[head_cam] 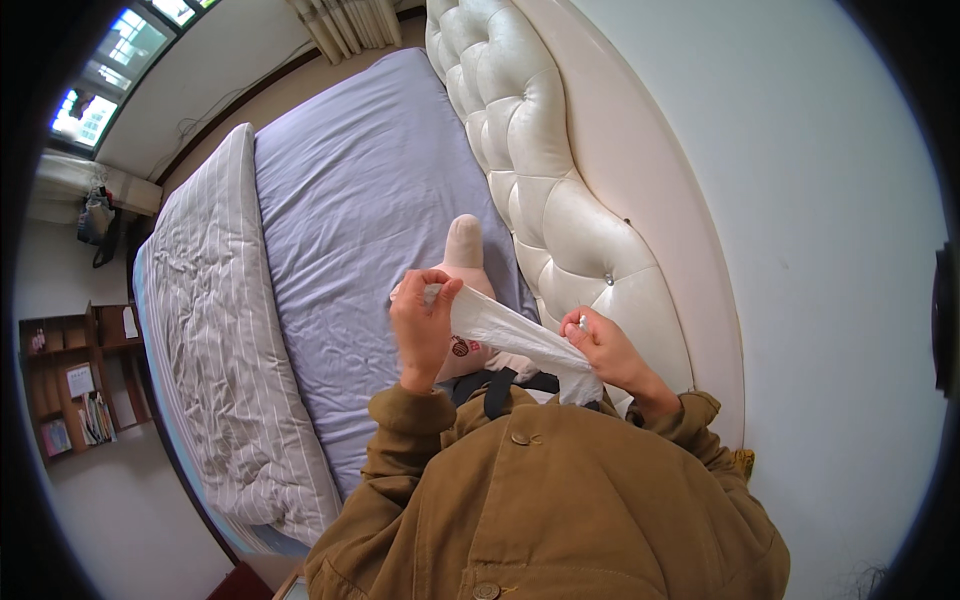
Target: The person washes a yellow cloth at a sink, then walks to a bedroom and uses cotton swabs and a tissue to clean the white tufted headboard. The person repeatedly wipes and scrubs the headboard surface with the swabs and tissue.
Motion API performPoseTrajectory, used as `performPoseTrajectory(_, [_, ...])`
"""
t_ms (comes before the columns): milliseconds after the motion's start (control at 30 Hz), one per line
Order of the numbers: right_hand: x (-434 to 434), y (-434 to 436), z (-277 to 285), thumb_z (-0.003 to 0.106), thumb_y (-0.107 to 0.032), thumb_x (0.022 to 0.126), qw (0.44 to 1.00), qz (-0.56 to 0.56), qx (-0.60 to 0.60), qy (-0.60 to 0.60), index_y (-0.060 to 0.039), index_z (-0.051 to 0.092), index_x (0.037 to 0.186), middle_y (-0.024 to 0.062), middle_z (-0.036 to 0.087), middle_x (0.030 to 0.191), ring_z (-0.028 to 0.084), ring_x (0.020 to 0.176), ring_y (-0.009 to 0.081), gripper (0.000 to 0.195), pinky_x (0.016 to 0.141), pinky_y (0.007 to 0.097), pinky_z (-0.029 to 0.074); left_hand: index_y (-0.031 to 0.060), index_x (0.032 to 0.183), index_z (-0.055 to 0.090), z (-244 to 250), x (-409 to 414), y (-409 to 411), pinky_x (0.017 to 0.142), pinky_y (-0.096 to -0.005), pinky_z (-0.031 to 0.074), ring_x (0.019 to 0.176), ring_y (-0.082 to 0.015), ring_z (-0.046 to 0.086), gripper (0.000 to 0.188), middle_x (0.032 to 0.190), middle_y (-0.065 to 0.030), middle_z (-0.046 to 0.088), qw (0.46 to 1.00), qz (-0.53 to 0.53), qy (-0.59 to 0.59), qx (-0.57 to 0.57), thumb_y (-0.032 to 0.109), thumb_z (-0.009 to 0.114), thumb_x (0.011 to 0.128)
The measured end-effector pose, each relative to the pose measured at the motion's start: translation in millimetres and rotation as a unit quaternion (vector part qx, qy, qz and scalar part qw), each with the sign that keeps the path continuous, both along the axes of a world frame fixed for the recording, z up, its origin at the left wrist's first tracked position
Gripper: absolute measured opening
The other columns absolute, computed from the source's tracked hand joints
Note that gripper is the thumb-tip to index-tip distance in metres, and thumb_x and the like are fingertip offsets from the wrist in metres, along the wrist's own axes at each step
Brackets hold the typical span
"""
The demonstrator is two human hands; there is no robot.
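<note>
A thin white cloth or tissue [510, 324] is stretched between my two hands. My left hand [426, 322] pinches its far-left end between thumb and fingers. Its other end is gripped in the closed fingers of my right hand [604, 349], and a loose part hangs down below that hand. Beneath the cloth, close to my body, lies a pale pink plush toy [469, 274] with a rounded upright part and a dark printed motif. The cloth and my left hand hide part of the toy. Black straps [499, 391] lie at my waist.
A bed with a lavender sheet [352, 187] spreads ahead and to the left. A striped grey quilt [232, 337] is folded along its left side. The tufted white headboard [555, 142] stands on the right, against a pale wall. Wooden shelves [67, 360] with books are at far left.
</note>
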State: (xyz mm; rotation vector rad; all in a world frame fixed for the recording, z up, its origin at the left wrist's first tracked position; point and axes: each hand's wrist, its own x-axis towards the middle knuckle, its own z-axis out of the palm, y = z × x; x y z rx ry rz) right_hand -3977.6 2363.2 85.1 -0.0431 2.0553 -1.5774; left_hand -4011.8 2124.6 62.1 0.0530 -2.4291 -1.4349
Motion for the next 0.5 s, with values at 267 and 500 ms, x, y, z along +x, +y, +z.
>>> performPoseTrajectory(267, [-3,47,-6,0.045,-0.019,0.09,0.988,-0.143,0.048,0.028,-0.0052,0.049,0.087,-0.0049,0.04,0.066,0.033,0.058,0.0027,0.015,0.051,0.0195,0.029,0.0033,0.084,0.057,-30,5,-101,0.067,-0.0331,0.042,0.078,-0.0209,0.054,0.029,0.085,-0.0081,0.058,0.964,0.195,-0.129,-0.129,0.032,0.058,0.082])
performPoseTrajectory(500, [-14,17,-2,0.044,-0.02,0.092,0.985,-0.159,-0.009,0.065,-0.0058,0.047,0.09,-0.0062,0.036,0.062,0.03,0.054,0.0015,0.015,0.046,0.0196,0.026,0.0073,0.109,0.051,-96,34,-81,0.083,-0.0399,0.039,0.098,-0.0281,0.05,0.046,0.101,-0.0097,0.056,0.873,0.123,-0.131,-0.454,0.038,0.061,0.077])
